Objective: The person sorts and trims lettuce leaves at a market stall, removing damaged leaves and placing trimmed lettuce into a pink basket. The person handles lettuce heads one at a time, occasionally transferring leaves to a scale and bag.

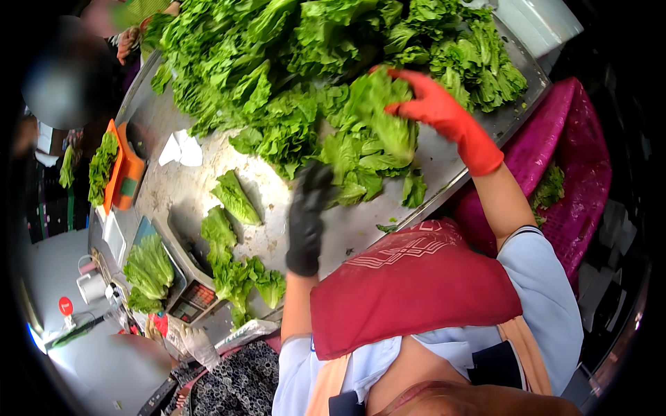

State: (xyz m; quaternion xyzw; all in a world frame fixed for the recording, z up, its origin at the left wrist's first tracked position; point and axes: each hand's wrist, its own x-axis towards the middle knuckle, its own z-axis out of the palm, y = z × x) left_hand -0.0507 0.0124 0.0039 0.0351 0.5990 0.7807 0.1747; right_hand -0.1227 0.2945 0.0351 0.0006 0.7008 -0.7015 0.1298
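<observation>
My right hand [444,114], in a red rubber glove, grips a head of green leafy lettuce [381,111] with thumb and fingers around it. The lettuce is blurred by motion and hangs over more loose lettuce on the metal table [274,197]. My left hand [309,215], in a black glove, is beside that lettuce, over the bare metal. Its fingers are smeared, so their closing cannot be told. A large heap of lettuce [277,48] covers the far side of the table. One small lettuce [236,197] lies left of my left hand.
A digital scale [196,298] bearing lettuce stands at the left, with an orange scale [128,170] beyond it. White paper [182,148] lies near the heap. A magenta sack [569,166] with leaves is at my right. Other people stand at the left; a gloved hand [199,344] shows there.
</observation>
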